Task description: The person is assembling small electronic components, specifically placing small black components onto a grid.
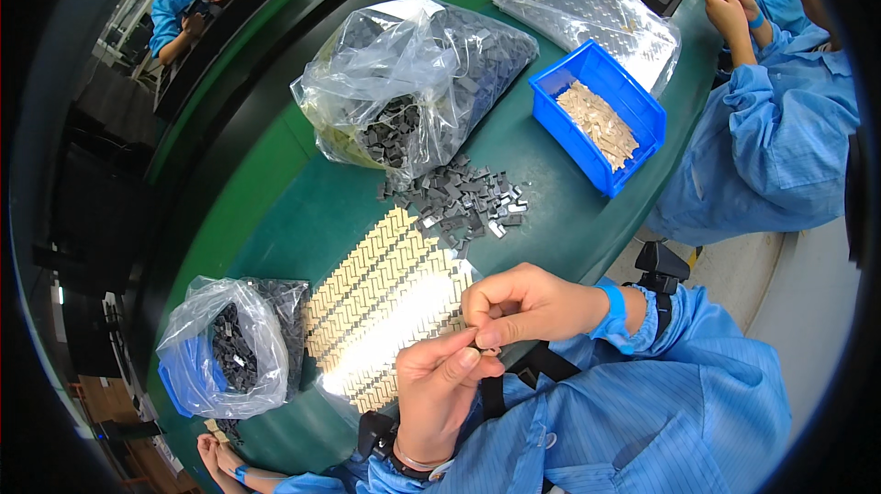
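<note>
My left hand and my right hand meet at the fingertips near the table's front edge. Both are closed in a pinch on a small dark part, mostly hidden by the fingers. Just left of them lies a shiny sheet covered with slanting rows of cream strips, its middle washed out by glare. Beyond it, a loose heap of small black parts spreads from the mouth of a large clear plastic bag filled with more of them.
A blue bin with small beige strips stands at the far right. Behind it lies a clear plastic package. At left is an open bag of black parts. Co-workers in blue sit around the green table; one person's hands show at lower left.
</note>
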`<control>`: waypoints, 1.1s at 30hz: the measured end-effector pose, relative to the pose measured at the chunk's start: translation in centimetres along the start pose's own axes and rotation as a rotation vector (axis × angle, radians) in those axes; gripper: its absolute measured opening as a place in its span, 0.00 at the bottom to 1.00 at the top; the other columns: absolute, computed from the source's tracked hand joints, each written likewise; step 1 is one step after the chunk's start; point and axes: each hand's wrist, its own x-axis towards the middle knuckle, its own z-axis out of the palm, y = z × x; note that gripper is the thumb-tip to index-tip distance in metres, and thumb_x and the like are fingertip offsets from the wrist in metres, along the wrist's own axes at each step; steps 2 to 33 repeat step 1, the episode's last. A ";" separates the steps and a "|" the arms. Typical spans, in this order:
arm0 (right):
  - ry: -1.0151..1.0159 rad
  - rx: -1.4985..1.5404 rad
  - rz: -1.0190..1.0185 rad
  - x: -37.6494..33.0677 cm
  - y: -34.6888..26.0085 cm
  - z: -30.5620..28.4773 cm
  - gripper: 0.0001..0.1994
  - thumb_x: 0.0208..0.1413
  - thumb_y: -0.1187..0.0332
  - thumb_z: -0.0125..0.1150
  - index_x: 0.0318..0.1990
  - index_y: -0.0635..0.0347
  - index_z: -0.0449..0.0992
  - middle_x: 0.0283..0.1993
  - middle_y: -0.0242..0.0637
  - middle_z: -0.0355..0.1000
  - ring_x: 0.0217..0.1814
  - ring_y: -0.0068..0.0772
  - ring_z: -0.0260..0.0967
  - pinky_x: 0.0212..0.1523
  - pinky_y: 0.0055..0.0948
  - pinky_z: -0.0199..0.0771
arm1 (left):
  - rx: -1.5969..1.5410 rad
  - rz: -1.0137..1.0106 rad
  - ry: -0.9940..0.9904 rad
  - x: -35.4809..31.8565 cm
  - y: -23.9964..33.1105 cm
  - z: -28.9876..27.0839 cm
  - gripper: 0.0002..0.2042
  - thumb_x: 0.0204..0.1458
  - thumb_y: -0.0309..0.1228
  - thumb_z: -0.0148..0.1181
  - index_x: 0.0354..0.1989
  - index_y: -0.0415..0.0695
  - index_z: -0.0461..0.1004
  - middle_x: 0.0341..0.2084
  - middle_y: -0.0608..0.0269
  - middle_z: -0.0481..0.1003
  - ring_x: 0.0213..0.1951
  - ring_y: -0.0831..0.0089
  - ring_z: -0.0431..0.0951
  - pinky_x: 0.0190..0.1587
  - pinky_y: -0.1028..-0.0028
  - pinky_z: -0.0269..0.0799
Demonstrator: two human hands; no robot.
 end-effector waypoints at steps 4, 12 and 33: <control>-0.028 -0.180 -0.074 0.1 0.3 -0.4 0.08 0.56 0.65 0.56 0.31 0.59 0.70 0.31 0.24 0.68 0.31 0.11 0.60 0.30 0.14 0.60 | -0.270 -0.105 0.005 -0.1 -0.3 -0.2 0.12 0.53 0.18 0.49 0.45 0.35 0.72 0.34 0.46 0.75 0.34 0.57 0.79 0.37 0.69 0.76; -0.028 -0.180 -0.074 0.1 0.3 -0.4 0.08 0.56 0.65 0.56 0.31 0.59 0.70 0.31 0.24 0.68 0.31 0.11 0.60 0.30 0.14 0.60 | -0.270 -0.105 0.005 -0.1 -0.3 -0.2 0.12 0.53 0.18 0.49 0.45 0.35 0.72 0.34 0.46 0.75 0.34 0.57 0.79 0.37 0.69 0.76; -0.028 -0.180 -0.074 0.1 0.3 -0.4 0.08 0.56 0.65 0.56 0.31 0.59 0.70 0.31 0.24 0.68 0.31 0.11 0.60 0.30 0.14 0.60 | -0.270 -0.105 0.005 -0.1 -0.3 -0.2 0.12 0.53 0.18 0.49 0.45 0.35 0.72 0.34 0.46 0.75 0.34 0.57 0.79 0.37 0.69 0.76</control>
